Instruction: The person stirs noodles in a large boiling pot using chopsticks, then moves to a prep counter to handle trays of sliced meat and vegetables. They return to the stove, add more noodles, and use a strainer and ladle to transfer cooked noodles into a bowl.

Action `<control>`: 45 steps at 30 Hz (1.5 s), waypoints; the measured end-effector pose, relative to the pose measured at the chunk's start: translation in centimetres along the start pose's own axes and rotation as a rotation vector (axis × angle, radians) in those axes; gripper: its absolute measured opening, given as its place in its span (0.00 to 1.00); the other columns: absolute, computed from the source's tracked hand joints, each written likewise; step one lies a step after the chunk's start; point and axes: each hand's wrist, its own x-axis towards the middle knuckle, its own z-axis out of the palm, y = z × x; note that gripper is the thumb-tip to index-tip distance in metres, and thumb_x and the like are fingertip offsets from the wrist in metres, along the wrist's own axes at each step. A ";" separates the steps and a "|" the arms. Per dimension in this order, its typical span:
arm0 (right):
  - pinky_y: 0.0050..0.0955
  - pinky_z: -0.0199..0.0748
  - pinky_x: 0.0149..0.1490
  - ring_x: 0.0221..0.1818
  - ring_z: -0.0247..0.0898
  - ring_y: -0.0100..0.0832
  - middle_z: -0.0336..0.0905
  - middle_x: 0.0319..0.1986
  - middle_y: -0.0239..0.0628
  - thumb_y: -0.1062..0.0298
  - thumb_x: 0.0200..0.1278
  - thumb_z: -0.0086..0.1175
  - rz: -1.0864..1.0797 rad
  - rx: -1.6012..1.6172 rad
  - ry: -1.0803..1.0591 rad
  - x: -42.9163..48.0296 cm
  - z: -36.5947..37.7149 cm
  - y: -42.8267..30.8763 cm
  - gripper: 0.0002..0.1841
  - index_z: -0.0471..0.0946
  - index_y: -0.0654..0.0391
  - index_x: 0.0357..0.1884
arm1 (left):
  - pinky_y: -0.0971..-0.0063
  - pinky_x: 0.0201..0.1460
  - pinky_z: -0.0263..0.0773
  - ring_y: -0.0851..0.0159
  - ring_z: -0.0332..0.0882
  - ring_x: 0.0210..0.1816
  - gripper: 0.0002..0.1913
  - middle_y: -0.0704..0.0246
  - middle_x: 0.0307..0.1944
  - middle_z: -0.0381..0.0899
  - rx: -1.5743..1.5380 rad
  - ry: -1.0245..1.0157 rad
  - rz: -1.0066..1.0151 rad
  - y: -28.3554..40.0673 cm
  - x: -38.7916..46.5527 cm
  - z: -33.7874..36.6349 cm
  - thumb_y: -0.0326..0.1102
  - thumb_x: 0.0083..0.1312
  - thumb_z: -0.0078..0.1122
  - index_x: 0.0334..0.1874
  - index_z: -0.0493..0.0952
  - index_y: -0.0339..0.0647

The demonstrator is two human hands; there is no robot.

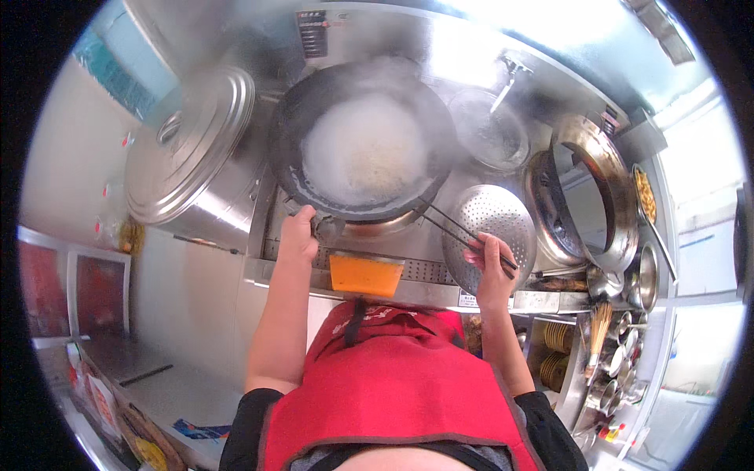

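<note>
A large dark wok (362,212) sits on the stove burner, holding steaming, whitish, frothy liquid (371,150). Steam blurs whatever lies in it. At the wok's near left edge, my left hand (300,232) is closed on a grey cloth (326,228); whether it also grips the wok's handle is hard to tell. My right hand (492,262) holds a pair of long dark chopsticks (447,226), angled toward the wok's near right rim. Beneath that hand lies a round perforated metal strainer (489,215).
A lidded stockpot (194,147) stands left of the wok. An orange container (366,275) sits at the stove's front edge. To the right are a metal wok ring (621,194), a tap (503,91) over a round basin (492,132), and a bamboo brush (598,332).
</note>
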 end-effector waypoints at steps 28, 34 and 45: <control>0.28 0.81 0.45 0.40 0.80 0.31 0.82 0.40 0.41 0.60 0.73 0.53 -0.065 0.115 -0.084 -0.4 0.7 0.1 0.16 0.80 0.65 0.48 | 0.63 0.44 0.77 0.61 0.80 0.39 0.11 0.64 0.39 0.80 0.022 -0.011 0.053 -0.8 1.5 -1.0 0.27 0.58 0.58 0.41 0.78 0.26; 0.31 0.82 0.46 0.38 0.81 0.33 0.82 0.40 0.44 0.60 0.71 0.55 -0.010 0.126 -0.064 -0.4 0.3 0.5 0.16 0.80 0.65 0.47 | 0.62 0.44 0.76 0.61 0.79 0.39 0.10 0.64 0.38 0.80 0.215 0.054 -0.033 -0.3 2.0 -2.2 0.30 0.58 0.58 0.39 0.78 0.29; 0.27 0.81 0.50 0.45 0.76 0.24 0.80 0.42 0.36 0.64 0.74 0.51 -0.136 0.169 -0.078 -1.3 -3.2 1.4 0.14 0.79 0.64 0.50 | 0.66 0.50 0.75 0.60 0.79 0.45 0.18 0.63 0.46 0.79 0.219 -0.048 -0.152 0.8 3.3 -3.6 0.39 0.64 0.57 0.49 0.76 0.30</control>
